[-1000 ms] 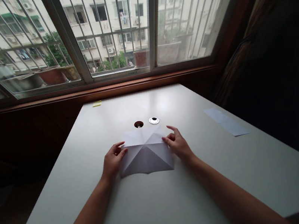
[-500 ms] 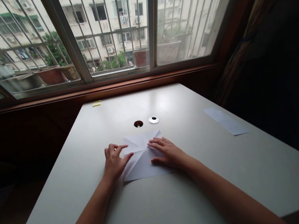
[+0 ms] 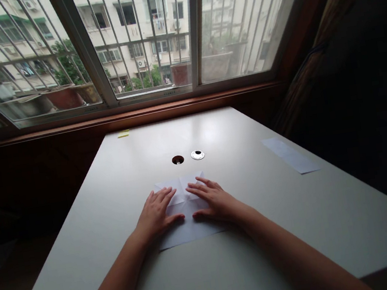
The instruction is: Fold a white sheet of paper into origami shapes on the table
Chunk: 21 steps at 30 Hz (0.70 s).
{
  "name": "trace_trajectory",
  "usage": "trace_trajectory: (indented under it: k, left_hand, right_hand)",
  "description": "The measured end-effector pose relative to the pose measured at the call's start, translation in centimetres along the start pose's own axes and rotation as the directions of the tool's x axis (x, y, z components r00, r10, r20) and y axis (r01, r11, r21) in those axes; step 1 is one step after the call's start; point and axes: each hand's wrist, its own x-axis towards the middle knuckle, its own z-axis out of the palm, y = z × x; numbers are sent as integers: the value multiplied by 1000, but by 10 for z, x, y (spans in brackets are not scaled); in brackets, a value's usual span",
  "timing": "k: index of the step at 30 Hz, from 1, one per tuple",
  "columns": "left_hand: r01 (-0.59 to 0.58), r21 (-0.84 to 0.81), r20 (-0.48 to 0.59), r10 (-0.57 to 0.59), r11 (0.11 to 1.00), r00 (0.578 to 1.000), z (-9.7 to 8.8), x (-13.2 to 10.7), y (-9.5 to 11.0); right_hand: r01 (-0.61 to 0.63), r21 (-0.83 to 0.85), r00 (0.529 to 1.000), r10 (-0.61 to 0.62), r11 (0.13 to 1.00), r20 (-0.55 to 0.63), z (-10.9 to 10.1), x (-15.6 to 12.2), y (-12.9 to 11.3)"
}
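Note:
A white sheet of paper (image 3: 188,229) with crease lines crossing near its middle lies on the white table (image 3: 171,285). My left hand (image 3: 159,211) rests over the paper's left side, palm down, fingers stretched and thumb apart. On the right side of the sheet lies my right hand (image 3: 212,198), likewise palm down with its fingers spread. The two thumbs point toward each other across the central crease. Parts of the sheet's left and right edges are hidden beneath the hands.
Beyond the paper, the tabletop has a round hole (image 3: 178,160) and a silver round cover (image 3: 197,155) beside it. Another piece of paper (image 3: 290,155) lies near the right edge. Yellow strips (image 3: 123,133) mark the far left corner. A barred window (image 3: 146,34) stands behind.
My left hand has gone from raised, curled fingers to lying flat on the paper. Folded parts of the sheet now lie opened out, and its near edge sits slightly closer to me.

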Motion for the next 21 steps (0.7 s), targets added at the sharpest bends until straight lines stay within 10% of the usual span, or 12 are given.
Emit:
trace_trajectory:
  k: [21]
  left_hand:
    - [-91, -88, -90, 83, 992, 993, -9, 4, -3]
  right_hand:
    - [54, 68, 998, -52, 996, -40, -1, 0, 12]
